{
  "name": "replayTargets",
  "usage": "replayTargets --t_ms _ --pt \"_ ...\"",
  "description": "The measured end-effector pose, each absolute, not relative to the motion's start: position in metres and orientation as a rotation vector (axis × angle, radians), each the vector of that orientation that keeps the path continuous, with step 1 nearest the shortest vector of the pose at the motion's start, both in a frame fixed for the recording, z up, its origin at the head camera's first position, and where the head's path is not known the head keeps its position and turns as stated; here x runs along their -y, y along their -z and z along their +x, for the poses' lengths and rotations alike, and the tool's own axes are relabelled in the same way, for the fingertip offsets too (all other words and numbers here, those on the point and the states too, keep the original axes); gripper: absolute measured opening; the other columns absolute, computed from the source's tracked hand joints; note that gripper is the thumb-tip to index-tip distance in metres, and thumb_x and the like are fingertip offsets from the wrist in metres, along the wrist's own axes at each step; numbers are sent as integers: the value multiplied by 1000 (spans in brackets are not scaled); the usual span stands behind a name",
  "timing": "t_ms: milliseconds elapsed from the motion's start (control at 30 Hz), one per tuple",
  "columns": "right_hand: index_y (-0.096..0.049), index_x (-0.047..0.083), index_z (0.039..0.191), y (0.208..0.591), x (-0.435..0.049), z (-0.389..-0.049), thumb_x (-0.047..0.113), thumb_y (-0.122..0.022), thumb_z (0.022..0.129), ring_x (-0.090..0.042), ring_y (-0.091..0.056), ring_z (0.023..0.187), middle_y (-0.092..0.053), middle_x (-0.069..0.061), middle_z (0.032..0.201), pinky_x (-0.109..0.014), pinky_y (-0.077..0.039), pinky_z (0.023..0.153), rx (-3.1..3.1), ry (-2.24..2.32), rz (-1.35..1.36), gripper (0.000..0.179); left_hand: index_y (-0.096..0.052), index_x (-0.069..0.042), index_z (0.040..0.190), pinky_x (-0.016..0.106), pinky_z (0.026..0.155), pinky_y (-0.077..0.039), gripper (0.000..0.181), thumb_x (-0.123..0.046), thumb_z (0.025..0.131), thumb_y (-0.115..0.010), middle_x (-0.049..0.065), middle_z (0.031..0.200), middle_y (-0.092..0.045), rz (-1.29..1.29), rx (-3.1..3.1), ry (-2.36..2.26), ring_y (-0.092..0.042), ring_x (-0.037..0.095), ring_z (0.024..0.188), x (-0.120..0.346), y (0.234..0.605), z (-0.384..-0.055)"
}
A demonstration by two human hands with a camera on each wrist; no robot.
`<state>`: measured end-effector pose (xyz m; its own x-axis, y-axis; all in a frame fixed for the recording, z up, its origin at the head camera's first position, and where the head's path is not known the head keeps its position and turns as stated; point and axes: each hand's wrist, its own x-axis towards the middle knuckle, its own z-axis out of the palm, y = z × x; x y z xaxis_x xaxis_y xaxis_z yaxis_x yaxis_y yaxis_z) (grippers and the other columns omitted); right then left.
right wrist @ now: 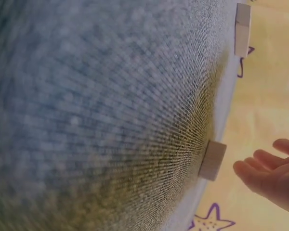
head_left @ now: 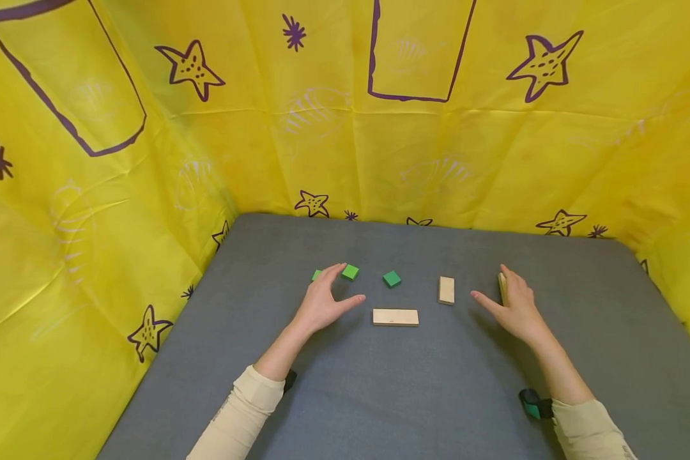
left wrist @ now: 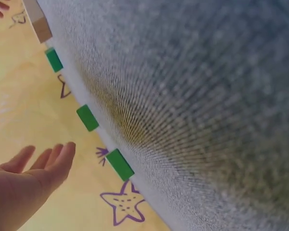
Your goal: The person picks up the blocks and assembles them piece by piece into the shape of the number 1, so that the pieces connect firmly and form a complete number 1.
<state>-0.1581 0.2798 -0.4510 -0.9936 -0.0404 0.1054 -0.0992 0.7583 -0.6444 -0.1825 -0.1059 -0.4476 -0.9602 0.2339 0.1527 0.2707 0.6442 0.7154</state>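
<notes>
My left hand (head_left: 322,305), fingers spread and thumb apart, hovers over the left of the table and holds nothing. Near its fingertips lies a light green block (head_left: 350,273); another light green block (head_left: 317,275) is partly hidden behind the fingers. Farther right sits a dark green block (head_left: 392,279). In front of it a wooden block (head_left: 395,317) lies crosswise, and a second wooden block (head_left: 446,291) points away from me. My right hand (head_left: 517,310) is likewise spread; a third wooden block (head_left: 503,289) is partly covered by its fingers. The right wrist view shows a gap between the fingertips and this wooden block (right wrist: 213,161).
The grey table (head_left: 402,390) ends at yellow cloth walls (head_left: 333,147) printed with starfish, at the back and both sides. Dark wrist straps sit at both cuffs, the right one (head_left: 531,404) with a green patch.
</notes>
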Motion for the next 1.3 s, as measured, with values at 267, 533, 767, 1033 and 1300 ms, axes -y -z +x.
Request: replayTargets --t_ms 267,533,767,1033,1300 --pt "-21 -15 146 449 -273 -162 31 -68 91 -55 -22 131 -25 -40 142 -68 -21 102 2898 -1110 169 85 -55 -4 136 42 92 -49 67 -36 81 -79 11 133 -56 -567 2817 1271 -57 29 117 99 450 -180" --pt "-24 -16 144 453 -268 -168 28 -67 92 -56 -40 120 -30 -41 140 -64 -36 97 2927 -1213 248 81 -59 -6 132 39 93 -49 62 -32 80 -81 10 129 -59 -637 2851 1281 -58 27 115 92 455 -178" --pt "-24 -14 146 455 -266 -170 28 -69 92 -57 -39 121 -31 -39 141 -63 -38 96 2962 -1285 247 82 -60 -5 130 38 93 -49 60 -30 80 -81 13 125 -60 -683 2880 1309 -59 27 112 90 455 -176" --pt "-26 -16 143 456 -262 -175 22 -70 91 -56 -41 121 -33 -39 140 -62 -38 97 2974 -1297 328 78 -63 -3 125 35 90 -51 55 -26 79 -82 12 119 -63 -783 2871 1309 -61 25 105 89 457 -175" --pt "-33 -17 139 460 -259 -180 21 -71 90 -53 -46 117 -40 -38 136 -60 -41 95 2975 -1243 392 73 -64 -2 122 33 86 -51 52 -24 79 -82 12 114 -64 -884 2889 1237 -62 24 101 86 458 -175"
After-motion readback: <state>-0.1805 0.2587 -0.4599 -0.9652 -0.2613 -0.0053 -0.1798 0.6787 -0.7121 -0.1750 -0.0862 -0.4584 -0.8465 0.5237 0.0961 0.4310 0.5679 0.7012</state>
